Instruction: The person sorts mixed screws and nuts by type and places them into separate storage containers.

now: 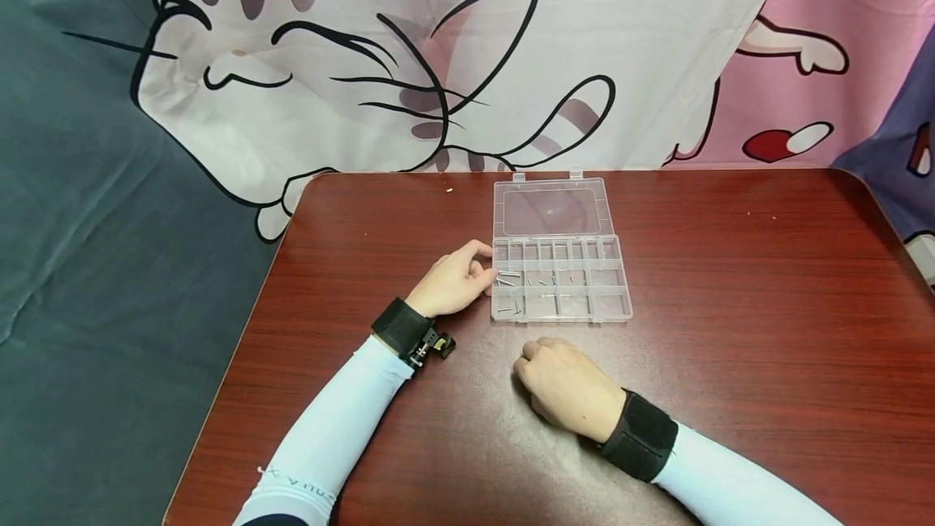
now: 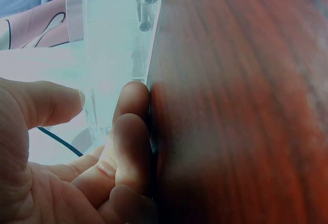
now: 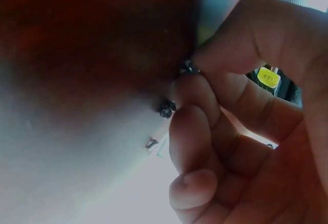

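Note:
A clear plastic compartment box (image 1: 561,278) lies on the table with its lid (image 1: 551,209) folded back. Small metal screws (image 1: 509,276) lie in several of its left and middle compartments. My left hand (image 1: 454,278) grips the box's left edge, thumb at the rim and fingers along the side wall near the tabletop. In front of the box, my right hand (image 1: 570,388) is low over the table with curled fingers. The right wrist view shows its thumb and index fingertip pinching a small dark screw (image 3: 189,67). Other screws (image 3: 166,108) lie just beside its fingertips; the hand hides them from the head view.
The reddish-brown wooden table (image 1: 767,307) has rounded back corners. Behind it hangs a cloth (image 1: 643,39) printed with a cartoon cat. A tiny pale speck (image 1: 449,190) lies near the back edge. Both wrists wear black straps (image 1: 639,437).

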Tool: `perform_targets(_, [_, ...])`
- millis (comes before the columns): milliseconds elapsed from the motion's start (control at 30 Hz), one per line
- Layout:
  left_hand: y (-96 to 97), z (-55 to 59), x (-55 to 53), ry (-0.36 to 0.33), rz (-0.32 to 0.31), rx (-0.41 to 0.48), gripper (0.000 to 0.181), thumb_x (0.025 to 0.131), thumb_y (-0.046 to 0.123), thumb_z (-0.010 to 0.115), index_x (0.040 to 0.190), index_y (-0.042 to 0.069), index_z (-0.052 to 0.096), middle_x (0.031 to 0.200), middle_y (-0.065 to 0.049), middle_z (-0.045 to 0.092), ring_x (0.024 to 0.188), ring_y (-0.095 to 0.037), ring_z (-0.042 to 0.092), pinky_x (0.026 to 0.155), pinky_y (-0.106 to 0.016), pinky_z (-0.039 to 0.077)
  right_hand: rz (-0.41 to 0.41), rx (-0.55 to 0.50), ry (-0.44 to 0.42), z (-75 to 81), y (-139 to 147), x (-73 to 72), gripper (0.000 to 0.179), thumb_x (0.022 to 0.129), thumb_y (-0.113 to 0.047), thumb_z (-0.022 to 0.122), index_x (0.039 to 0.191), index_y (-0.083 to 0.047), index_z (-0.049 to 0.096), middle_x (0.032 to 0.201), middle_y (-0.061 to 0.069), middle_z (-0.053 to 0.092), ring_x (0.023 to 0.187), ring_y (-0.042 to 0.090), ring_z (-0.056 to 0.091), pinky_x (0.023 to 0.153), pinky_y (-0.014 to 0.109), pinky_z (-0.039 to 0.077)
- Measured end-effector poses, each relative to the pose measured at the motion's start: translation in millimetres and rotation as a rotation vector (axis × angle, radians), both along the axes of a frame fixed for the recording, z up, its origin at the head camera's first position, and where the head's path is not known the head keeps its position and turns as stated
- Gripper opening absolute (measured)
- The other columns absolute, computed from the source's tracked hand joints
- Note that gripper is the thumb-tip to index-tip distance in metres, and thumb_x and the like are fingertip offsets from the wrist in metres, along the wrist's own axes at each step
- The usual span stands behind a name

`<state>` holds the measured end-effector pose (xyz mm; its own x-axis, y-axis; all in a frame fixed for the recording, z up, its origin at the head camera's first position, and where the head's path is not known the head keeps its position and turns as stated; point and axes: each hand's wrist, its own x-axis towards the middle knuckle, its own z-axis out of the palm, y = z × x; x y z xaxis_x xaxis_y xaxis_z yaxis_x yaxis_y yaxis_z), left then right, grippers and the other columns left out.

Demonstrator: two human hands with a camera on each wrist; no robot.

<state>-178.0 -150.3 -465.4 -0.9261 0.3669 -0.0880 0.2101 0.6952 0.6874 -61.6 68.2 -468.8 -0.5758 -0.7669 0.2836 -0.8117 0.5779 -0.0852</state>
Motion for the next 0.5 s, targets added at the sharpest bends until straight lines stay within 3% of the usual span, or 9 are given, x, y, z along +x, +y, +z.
perform_targets(333, [-0.6,-1.8,-1.2,0.000,-0.004,0.010,0.041,0.097,0.037,0.053,0.132,0.016,0.053,0.073,0.010,0.066,0.063,-0.013,0.057,0.064,-0.033,0.042,0.000,0.021,-0.001,-1.5,0.0,-0.9,0.016,0.067,-0.006,0.069,0.066,-0.016,0.057,0.067,-0.002,0.051,0.059,0.018,0.051,0.057,0.036,0.041])
perform_targets(500, [-0.7,-2.3,-1.4,-0.003,-0.005,0.009,0.041,0.098,0.038,0.052,0.132,0.016,0.053,0.073,0.010,0.066,0.062,-0.013,0.057,0.064,-0.033,0.042,0.012,-0.001,-0.048,1.8,0.9,-3.4,0.016,0.067,-0.005,0.068,0.067,-0.016,0.056,0.066,-0.003,0.049,0.058,0.016,0.049,0.056,0.034,0.041])
